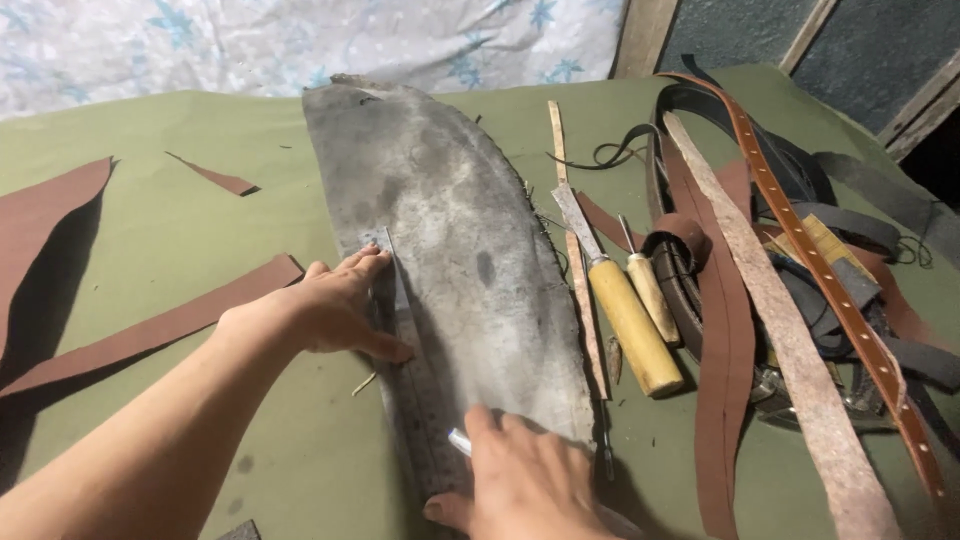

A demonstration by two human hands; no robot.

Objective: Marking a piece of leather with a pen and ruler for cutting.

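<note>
Nearest, the right hand (525, 480) gripped a small white-tipped tool (459, 441) at the long steel ruler's (405, 340) near end. Farther, the left hand (335, 305) pressed flat, holding the ruler lengthwise on the grey leather hide (450, 220).

Grey, worn leather piece (450, 230) lies flat lengthwise; steel ruler (405, 340) along its left edge, perhaps overlapping it.

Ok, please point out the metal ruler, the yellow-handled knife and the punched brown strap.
metal ruler (412, 385), head view, middle of blade.
yellow-handled knife (630, 325), head view, wooden handle.
punched brown strap (815, 255), head view, mid-length.
</note>
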